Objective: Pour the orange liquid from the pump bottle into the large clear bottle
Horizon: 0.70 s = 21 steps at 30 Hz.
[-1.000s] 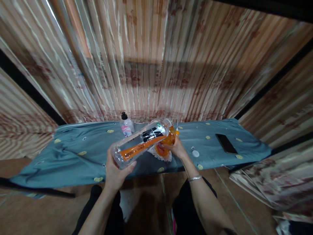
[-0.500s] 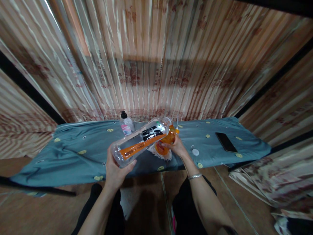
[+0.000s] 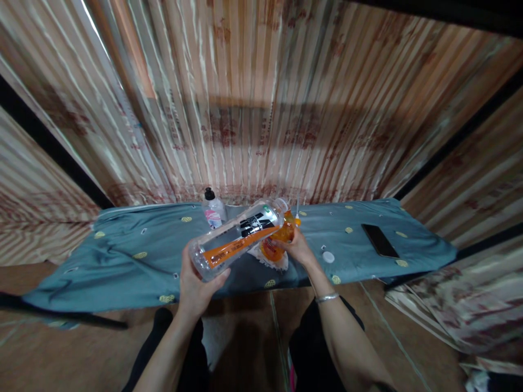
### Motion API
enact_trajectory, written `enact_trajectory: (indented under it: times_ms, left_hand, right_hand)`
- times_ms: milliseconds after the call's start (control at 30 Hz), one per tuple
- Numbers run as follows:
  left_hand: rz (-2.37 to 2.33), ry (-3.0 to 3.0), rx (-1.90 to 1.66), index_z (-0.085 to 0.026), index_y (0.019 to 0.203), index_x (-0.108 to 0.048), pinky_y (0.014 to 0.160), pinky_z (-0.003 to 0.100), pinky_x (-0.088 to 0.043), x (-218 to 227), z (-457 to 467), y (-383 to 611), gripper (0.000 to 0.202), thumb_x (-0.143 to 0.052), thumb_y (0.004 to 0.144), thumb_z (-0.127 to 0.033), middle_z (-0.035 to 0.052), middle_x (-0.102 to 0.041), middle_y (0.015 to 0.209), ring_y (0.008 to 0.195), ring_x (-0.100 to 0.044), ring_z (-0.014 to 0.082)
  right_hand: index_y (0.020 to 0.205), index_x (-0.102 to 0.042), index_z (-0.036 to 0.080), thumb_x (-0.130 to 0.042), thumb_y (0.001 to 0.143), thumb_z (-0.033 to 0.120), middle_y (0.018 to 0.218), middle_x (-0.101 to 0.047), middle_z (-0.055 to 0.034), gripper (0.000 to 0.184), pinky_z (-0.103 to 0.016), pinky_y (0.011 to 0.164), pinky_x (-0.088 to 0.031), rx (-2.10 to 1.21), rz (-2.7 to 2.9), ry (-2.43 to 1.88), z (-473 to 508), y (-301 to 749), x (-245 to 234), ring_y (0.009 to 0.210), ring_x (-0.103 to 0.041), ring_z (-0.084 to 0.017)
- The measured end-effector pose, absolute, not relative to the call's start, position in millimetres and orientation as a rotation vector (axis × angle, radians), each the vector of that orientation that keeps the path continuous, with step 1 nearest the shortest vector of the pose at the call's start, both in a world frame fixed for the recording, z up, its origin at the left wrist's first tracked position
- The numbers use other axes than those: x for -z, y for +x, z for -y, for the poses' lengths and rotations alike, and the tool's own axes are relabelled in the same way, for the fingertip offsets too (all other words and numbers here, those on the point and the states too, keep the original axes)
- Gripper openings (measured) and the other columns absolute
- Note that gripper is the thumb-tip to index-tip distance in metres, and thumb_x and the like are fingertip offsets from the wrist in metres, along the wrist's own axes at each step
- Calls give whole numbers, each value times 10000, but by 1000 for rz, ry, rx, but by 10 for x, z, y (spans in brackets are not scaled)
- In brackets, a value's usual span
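Note:
My left hand (image 3: 198, 286) is wrapped round the base of a large clear plastic bottle (image 3: 239, 237) with an orange and black label. The bottle tilts up to the right, its neck over an orange bottle (image 3: 278, 242). My right hand (image 3: 296, 247) grips that orange bottle by its right side. Under the orange bottle lies a white cloth or paper (image 3: 280, 265). The clear bottle hides the orange bottle's mouth, so whether liquid flows cannot be made out. Just behind stands a pump top (image 3: 298, 220) with a thin tube pointing up.
A clear bottle with a black cap and pink label (image 3: 213, 211) stands at the back. A white round cap (image 3: 328, 257) and a black phone (image 3: 379, 240) lie to the right on the blue-green cloth (image 3: 118, 272). Pleated curtains (image 3: 261, 125) close off the back.
The whole view has shifted slightly. Both hands keep their holds, and the clear bottle stays tilted over the orange one with almost no difference.

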<state>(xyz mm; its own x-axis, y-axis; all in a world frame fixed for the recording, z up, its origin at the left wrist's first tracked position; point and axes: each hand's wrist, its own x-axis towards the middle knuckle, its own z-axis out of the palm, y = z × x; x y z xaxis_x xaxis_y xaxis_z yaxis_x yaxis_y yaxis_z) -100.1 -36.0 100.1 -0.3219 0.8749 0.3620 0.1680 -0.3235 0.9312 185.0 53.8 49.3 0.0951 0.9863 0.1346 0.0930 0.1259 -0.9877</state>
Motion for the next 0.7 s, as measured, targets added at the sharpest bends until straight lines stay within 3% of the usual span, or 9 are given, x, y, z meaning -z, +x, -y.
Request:
enact_trajectory:
  times_ms: [700]
  left_hand:
    - [-1352,1339,-1688,-207,1278,-566,927,483,-623,-1016,363,-1005,927,-942,510,-566,102,-693,1161,1042,-722,325]
  right_hand:
    - [1168,-620,241,-977,511,516,1160,-785,-105,797,-521,1012,-586,-983,1256,-1263,-525,1845,-523,1100,-747,-344]
